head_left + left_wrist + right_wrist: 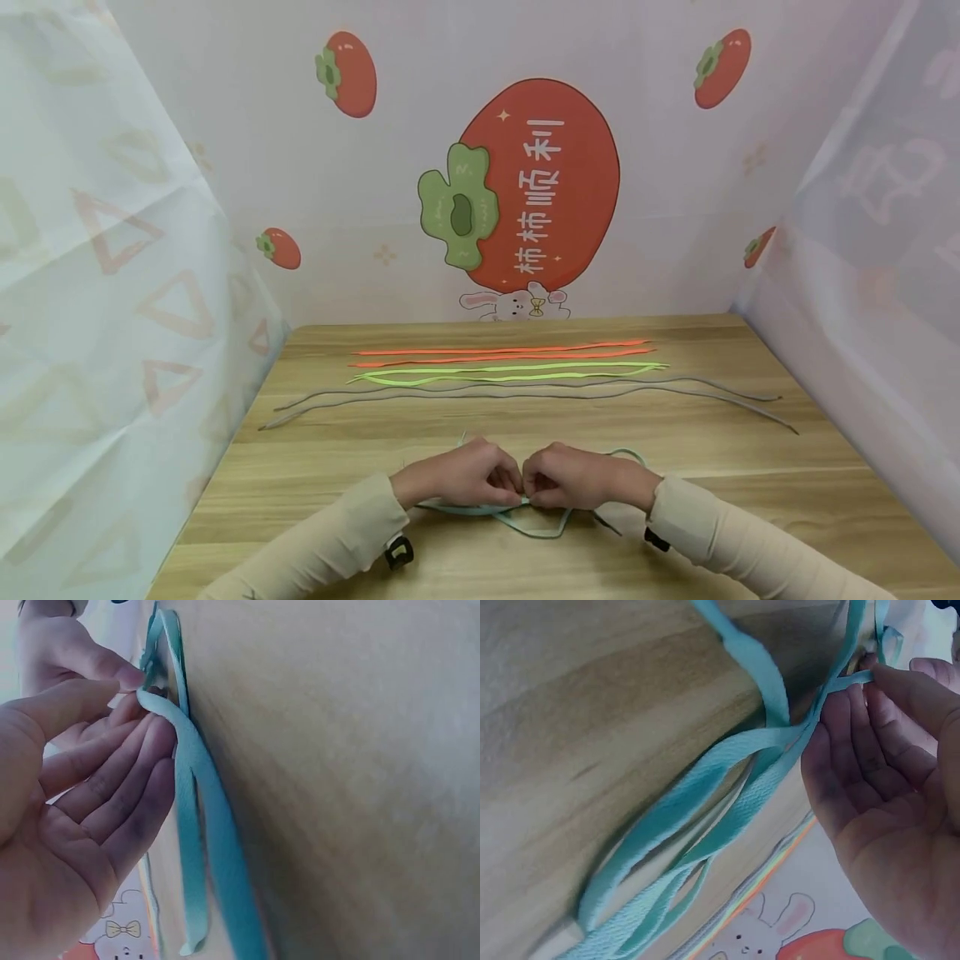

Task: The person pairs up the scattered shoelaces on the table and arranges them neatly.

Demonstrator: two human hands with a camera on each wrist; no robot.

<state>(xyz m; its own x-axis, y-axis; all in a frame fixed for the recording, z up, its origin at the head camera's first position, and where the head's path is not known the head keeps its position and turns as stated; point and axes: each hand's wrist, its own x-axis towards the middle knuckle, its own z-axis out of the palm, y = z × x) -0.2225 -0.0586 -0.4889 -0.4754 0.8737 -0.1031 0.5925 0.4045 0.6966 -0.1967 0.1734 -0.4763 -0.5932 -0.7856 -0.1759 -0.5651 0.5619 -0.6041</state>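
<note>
A mint-green flat shoelace [542, 536] lies in loose loops at the near middle of the wooden table. Between thumb and fingertips, my left hand [476, 473] pinches part of this lace [223, 825]. My right hand [581, 477] meets it from the other side, fingertips almost touching, and pinches the lace too. In the right wrist view, several strands of the lace [739, 814] run loosely past the right hand [900, 780]. The short stretch between the fingertips is mostly covered, so whether a knot is there cannot be seen.
Beyond the hands, two grey laces [465, 399] stretch across the wooden table [330, 467]. Behind them lie yellow-green laces [517, 367] and two orange laces [495, 349]. A printed cloth wall [660, 208] rises at the table's back edge, with more cloth on both sides.
</note>
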